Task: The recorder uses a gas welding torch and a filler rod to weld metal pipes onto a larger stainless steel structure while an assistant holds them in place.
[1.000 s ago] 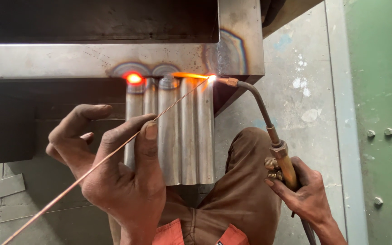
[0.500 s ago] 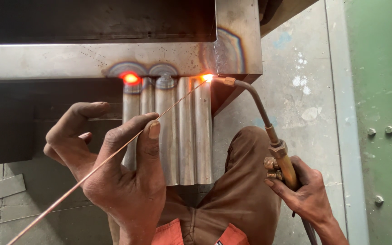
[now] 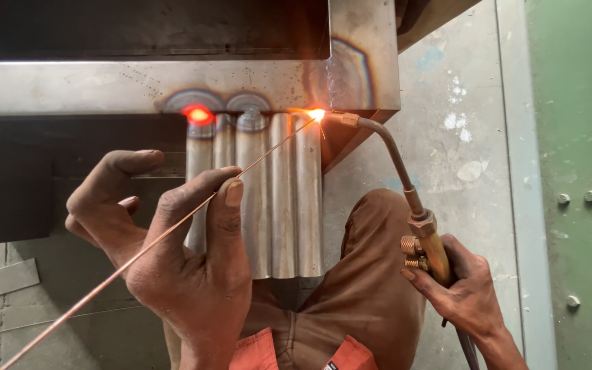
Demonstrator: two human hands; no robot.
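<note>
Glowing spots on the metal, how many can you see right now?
2: a red-hot spot at the top of the leftmost tube, and a bright orange one at the torch tip by the rightmost tube. None seem hidden.

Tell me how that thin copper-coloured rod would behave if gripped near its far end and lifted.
The filler rod is long and very thin, so it would probably sag and whip. It looks light: the left hand steers it with fingertips alone. Its tip sits by the torch flame, so that end is likely hot.
</note>
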